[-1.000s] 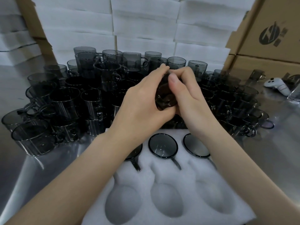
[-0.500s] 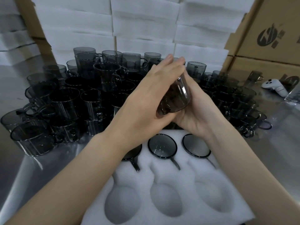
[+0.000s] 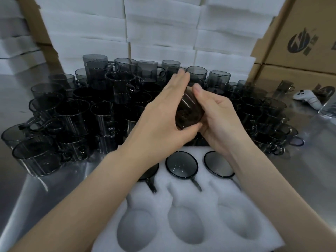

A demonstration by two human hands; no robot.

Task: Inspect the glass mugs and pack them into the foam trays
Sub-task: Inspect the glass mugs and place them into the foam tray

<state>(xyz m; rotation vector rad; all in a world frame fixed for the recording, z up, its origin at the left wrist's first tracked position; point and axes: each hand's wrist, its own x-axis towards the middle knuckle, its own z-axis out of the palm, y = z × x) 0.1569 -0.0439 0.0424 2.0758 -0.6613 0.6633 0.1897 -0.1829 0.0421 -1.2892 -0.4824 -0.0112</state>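
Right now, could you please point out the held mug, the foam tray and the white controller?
held mug (image 3: 189, 114), head view, dark side wall.
foam tray (image 3: 161, 200), head view, bare top.
white controller (image 3: 309, 100), head view, body.

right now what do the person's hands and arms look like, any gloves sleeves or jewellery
No gloves on the left hand or right hand, and no rings, watch or bands show. The left forearm and right forearm are bare to the frame edge, no sleeves in view. The right thumbnail looks short and unpainted.
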